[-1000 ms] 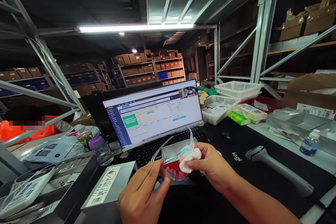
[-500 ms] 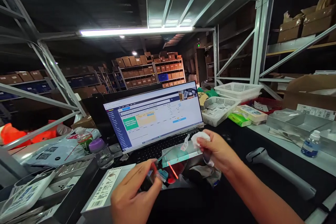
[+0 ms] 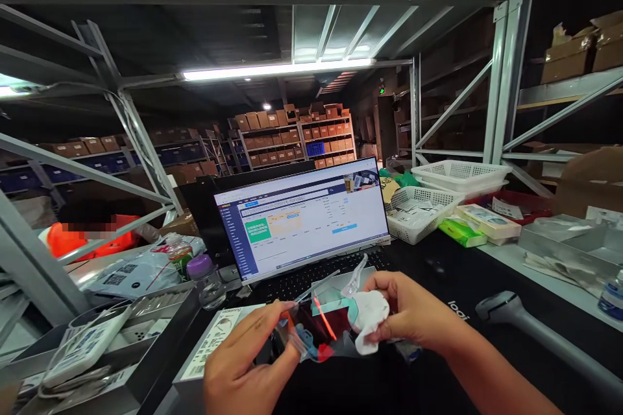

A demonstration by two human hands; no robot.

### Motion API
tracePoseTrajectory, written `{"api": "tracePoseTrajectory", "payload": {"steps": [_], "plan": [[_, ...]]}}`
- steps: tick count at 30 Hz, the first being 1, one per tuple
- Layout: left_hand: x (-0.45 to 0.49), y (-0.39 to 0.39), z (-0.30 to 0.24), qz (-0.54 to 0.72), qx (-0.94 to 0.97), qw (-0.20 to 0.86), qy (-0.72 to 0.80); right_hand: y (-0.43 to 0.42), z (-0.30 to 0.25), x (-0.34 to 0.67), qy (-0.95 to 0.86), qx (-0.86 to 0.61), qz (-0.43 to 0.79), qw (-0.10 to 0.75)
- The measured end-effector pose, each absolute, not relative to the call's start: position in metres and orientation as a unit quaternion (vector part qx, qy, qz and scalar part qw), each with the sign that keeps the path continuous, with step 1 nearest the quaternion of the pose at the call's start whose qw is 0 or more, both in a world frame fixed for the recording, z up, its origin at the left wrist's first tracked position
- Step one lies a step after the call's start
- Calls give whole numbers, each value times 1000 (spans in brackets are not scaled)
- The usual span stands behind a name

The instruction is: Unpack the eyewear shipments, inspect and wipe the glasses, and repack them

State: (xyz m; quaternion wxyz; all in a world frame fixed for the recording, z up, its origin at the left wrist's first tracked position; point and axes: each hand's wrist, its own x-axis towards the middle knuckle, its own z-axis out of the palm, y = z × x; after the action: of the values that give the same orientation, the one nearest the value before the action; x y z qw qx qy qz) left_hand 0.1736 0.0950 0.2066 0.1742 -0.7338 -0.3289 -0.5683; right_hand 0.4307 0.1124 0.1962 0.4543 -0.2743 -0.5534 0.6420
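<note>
The monitor (image 3: 304, 224) blocks ahead — bare mat (image 3: 464, 279) lies between mouse (image 3: 435, 265) and scanner (image 3: 540, 332).

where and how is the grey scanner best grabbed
Take the grey scanner by its long handle, probably from above on the person's right: it slants across the black mat toward the person, with the wider head farther away.

A tube light (image 3: 277, 69) glares overhead amid deep, dark shadow.

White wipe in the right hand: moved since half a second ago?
Yes: the white wipe has moved down in view and slightly left, farther below the lower right corner of the monitor.
</note>
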Motion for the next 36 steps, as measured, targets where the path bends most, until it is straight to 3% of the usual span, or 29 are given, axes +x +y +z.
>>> {"api": "tracePoseTrajectory", "payload": {"steps": [13, 24, 32, 36], "plan": [[172, 95, 213, -530, -776, 180, -291, 87, 197, 406, -523, -264, 691, 424], [180, 104, 212, -526, -780, 191, -279, 85, 198, 402, -441, -233, 680, 537], [180, 100, 215, -516, -779, 208, -289, 112, 196, 427, -471, -295, 602, 574], [175, 100, 213, -509, -785, 178, -305, 126, 205, 476, -606, -430, 417, 524]]}}
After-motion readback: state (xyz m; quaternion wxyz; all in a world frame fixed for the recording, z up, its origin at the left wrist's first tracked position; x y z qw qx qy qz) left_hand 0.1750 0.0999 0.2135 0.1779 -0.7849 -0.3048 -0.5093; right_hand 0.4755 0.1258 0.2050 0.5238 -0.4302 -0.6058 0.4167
